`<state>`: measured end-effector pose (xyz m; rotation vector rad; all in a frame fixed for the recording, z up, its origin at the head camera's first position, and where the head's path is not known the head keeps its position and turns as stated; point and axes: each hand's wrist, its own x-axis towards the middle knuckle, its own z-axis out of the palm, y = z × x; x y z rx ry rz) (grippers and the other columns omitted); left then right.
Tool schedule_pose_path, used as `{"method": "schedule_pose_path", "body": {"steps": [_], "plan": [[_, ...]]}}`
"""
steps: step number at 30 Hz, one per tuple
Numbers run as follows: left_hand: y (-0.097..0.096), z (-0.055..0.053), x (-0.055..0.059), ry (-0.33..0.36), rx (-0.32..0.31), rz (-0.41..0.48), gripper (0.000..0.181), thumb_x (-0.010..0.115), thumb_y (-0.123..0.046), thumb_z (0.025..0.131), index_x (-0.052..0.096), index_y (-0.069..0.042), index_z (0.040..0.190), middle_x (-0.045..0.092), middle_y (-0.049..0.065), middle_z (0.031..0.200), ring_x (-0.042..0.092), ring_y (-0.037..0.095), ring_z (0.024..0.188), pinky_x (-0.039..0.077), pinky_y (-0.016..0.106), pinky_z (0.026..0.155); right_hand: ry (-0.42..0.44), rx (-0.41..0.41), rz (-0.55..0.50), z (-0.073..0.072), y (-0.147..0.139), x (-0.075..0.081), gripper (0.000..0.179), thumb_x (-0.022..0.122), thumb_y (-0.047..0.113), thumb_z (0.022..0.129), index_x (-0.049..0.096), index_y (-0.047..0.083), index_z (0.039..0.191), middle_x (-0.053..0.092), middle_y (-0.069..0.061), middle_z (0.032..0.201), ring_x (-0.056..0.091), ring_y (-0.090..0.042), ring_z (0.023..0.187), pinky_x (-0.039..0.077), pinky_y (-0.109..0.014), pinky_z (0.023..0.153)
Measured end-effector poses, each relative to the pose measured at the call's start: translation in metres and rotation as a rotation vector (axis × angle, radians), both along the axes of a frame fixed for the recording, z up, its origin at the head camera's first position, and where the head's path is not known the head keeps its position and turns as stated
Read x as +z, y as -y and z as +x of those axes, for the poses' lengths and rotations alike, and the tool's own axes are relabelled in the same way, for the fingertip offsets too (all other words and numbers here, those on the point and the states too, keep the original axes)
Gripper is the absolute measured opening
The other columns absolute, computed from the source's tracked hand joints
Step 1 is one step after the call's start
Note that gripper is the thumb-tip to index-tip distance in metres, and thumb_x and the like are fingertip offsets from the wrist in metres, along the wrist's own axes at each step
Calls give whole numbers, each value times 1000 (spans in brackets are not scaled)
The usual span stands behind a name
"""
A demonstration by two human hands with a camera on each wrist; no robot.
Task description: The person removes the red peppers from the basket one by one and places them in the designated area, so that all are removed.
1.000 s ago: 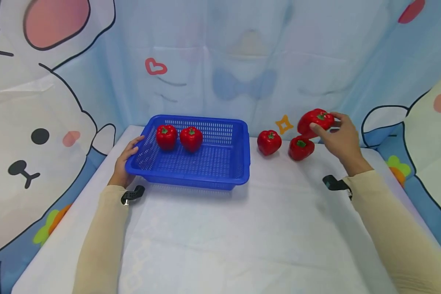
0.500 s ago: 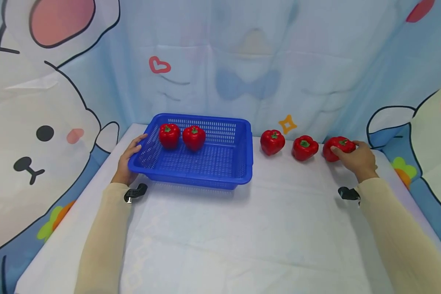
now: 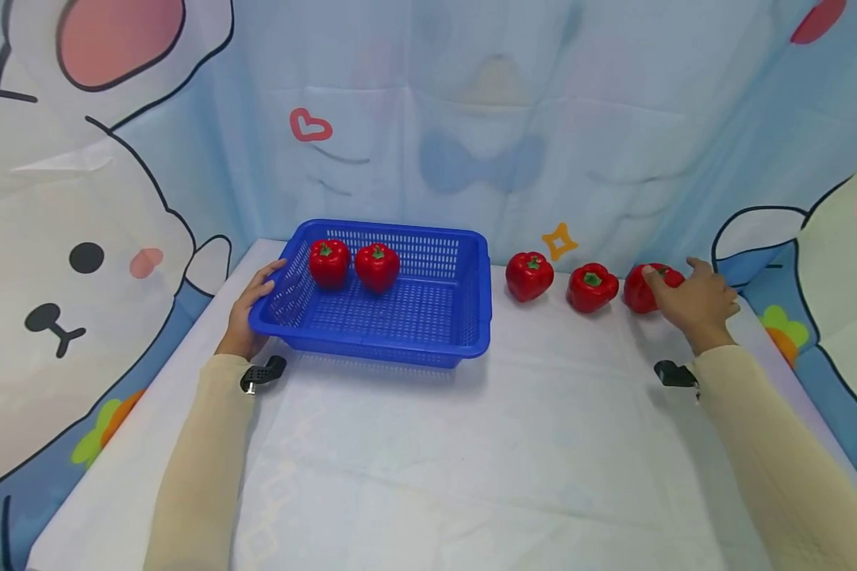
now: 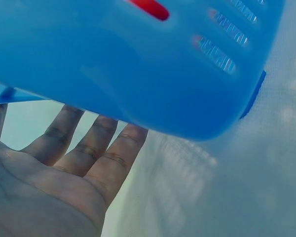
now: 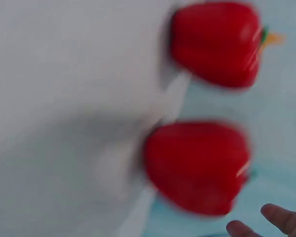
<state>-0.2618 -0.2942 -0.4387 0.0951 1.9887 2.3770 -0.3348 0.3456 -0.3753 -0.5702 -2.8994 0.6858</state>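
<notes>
Right hand [image 3: 696, 305] is wide, fingers spread — we see no grip on the red pepper [image 3: 641, 289] just left of it. Head view puts the thumb over that pepper; whether it touches, we can't tell. Left hand [image 3: 245, 313] has fairly straight fingers against the near-side end wall of the blue basket [image 3: 371, 343], which sits just right of it; we can't make out its thumb, so we don't call it a clasp. Main risk, we think: the pepper looks round enough to roll, so a thumb nudge on withdrawal or a one-sided push could send it left into the middle pepper [image 3: 593, 287], then on into the far-left pepper [image 3: 529, 277]. All three sit ahead of the right wrist, close to the back edge of the table [image 3: 471, 444], so a forward shove could lose one past that edge. Left side: uneven push from those fingers could skid or swing the basket — the two peppers inside, [image 3: 329, 263] and [image 3: 377, 267], bunch toward that hand and would probably tumble. A rightward skid also threatens the far-left pepper, near the basket's other end.
</notes>
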Motion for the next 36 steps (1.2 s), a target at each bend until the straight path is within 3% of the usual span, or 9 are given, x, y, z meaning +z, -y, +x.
{"method": "schedule_pose_path", "body": {"steps": [4, 8, 11, 14, 17, 20, 23, 28, 36], "plan": [[-1, 1, 2, -2, -3, 13, 48, 36, -36, 103, 33, -36, 151, 13, 0, 165, 22, 30, 148, 48, 24, 101, -148, 117, 24, 8, 41, 19, 83, 45, 51, 97, 12, 3, 156, 17, -35, 155, 13, -54, 143, 15, -72, 108], [-1, 1, 3, 3, -5, 10, 48, 36, -36, 103, 33, -36, 151, 13, 0, 165, 23, 30, 147, 48, 24, 100, -244, 304, 12, 20, 95, 46, 79, 54, 44, 95, 20, 5, 156, 27, -31, 153, 23, -51, 141, 20, -71, 107], [0, 1, 4, 3, 1, 10, 48, 36, -36, 103, 33, -37, 151, 14, -1, 165, 23, 29, 147, 49, 24, 98, -169, 453, -53, 24, 141, 67, 82, 58, 44, 94, 19, 9, 157, 31, -27, 154, 29, -47, 140, 29, -68, 109], [1, 1, 4, 0, -1, 14, 48, 36, -37, 103, 33, -37, 151, 14, -1, 165, 24, 29, 146, 49, 22, 97, -3, 552, -138, 21, 183, 79, 88, 61, 49, 92, 14, 16, 158, 28, -23, 158, 29, -45, 143, 33, -65, 109], [1, 0, 2, -6, -7, 21, 48, 35, -36, 103, 33, -37, 151, 14, 0, 165, 25, 29, 146, 49, 22, 97, 127, 613, -188, 14, 222, 82, 92, 64, 51, 89, 12, 19, 159, 27, -20, 160, 32, -44, 143, 34, -63, 110], [0, 0, 0, -5, -12, 31, 48, 35, -36, 103, 33, -36, 151, 14, 1, 165, 26, 28, 145, 50, 22, 97, 182, 672, -242, 6, 258, 77, 92, 67, 49, 88, 16, 17, 158, 30, -19, 159, 34, -41, 143, 35, -60, 111], [0, -1, -2, 0, -14, 25, 48, 35, -37, 103, 32, -37, 151, 14, 0, 165, 25, 29, 146, 47, 27, 103, 208, 699, -291, 1, 290, 67, 93, 70, 46, 87, 19, 13, 157, 32, -17, 158, 35, -36, 144, 35, -55, 113], [-4, -4, -6, -3, -18, 23, 48, 33, -34, 103, 31, -34, 152, 13, -1, 166, 21, 31, 149, 29, 47, 119, 234, 650, -343, -6, 331, 49, 95, 74, 44, 84, 22, 10, 156, 31, -13, 159, 32, -33, 146, 34, -52, 115], [-2, -1, -4, -23, -9, 12, 47, 32, -34, 104, 32, -34, 151, 16, 1, 164, 28, 28, 143, 49, 23, 96, 247, 580, -315, -19, 361, 36, 95, 74, 46, 83, 26, 4, 153, 37, -15, 155, 36, -32, 143, 37, -49, 114]]}}
